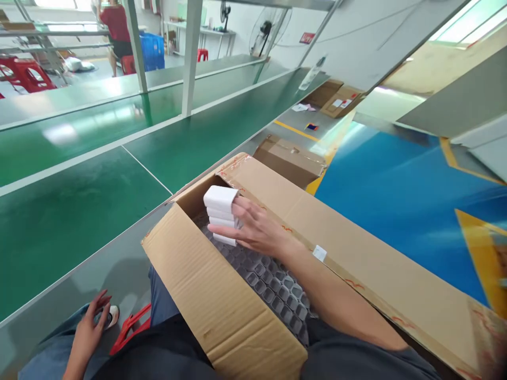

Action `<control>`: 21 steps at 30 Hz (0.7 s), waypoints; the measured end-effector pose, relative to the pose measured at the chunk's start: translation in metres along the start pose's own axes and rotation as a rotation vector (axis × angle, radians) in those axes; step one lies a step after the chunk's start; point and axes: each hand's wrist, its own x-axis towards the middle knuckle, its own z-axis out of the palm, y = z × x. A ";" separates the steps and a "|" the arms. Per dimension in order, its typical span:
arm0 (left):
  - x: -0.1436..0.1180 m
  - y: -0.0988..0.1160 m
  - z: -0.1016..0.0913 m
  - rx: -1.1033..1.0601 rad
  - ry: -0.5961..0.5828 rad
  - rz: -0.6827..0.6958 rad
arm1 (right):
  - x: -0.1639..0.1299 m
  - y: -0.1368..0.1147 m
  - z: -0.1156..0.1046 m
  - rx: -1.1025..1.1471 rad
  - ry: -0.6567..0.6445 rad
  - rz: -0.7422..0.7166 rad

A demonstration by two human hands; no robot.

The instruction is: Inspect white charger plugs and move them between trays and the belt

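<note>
Open cardboard box [396,285] sits beside green-topped bench [71,227]; near flap [225,295] sticks out toward the person, hiding part of the grey celled tray [273,290] inside. R forearm crosses the opening too. Clear bottle [312,74] at bench's far end, co-worker in red top [115,26] in bkgd, red stool [130,327] low by L hand [87,332].

White stack [222,198] is over tray, at box's far-left end; approx. 4–5 pcs piled, long axis running top-to-bottom in view, slight lean. R hand [259,229] has fingers & thumb closed round it; L hand's fingers loosely curled, part open, nothing seen in them.

Stack's R side covered by fingers; exact count & whether base touches tray: can't tell. Co-worker's head cut off/blurred.
</note>
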 end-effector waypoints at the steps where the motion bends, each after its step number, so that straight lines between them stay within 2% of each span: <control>1: 0.002 0.011 -0.003 -0.063 -0.010 0.011 | 0.006 -0.008 -0.015 -0.003 0.063 -0.020; 3: 0.001 0.043 -0.014 -0.139 -0.005 0.065 | 0.022 -0.025 -0.035 0.103 0.187 0.013; 5: -0.007 0.085 -0.031 -0.230 0.043 0.186 | 0.044 -0.047 -0.041 0.367 0.255 0.082; 6: -0.013 0.107 -0.041 -0.275 0.059 0.268 | 0.056 -0.061 -0.040 0.539 0.241 0.096; 9: -0.033 0.162 -0.070 -0.412 0.125 0.549 | 0.092 -0.111 -0.022 1.081 0.063 -0.006; 11: -0.043 0.184 -0.087 -0.499 0.173 0.695 | 0.112 -0.145 -0.008 1.387 -0.115 -0.067; 13: -0.050 0.191 -0.101 -0.532 0.197 0.789 | 0.127 -0.174 0.004 1.624 -0.273 -0.054; 16: -0.058 0.182 -0.119 -0.630 0.277 0.913 | 0.152 -0.206 0.010 1.823 -0.487 -0.053; 18: -0.068 0.169 -0.136 -0.702 0.402 0.988 | 0.175 -0.227 0.004 1.919 -0.575 -0.099; 21: -0.093 0.149 -0.170 -0.694 0.656 1.057 | 0.217 -0.270 -0.013 1.998 -0.753 -0.154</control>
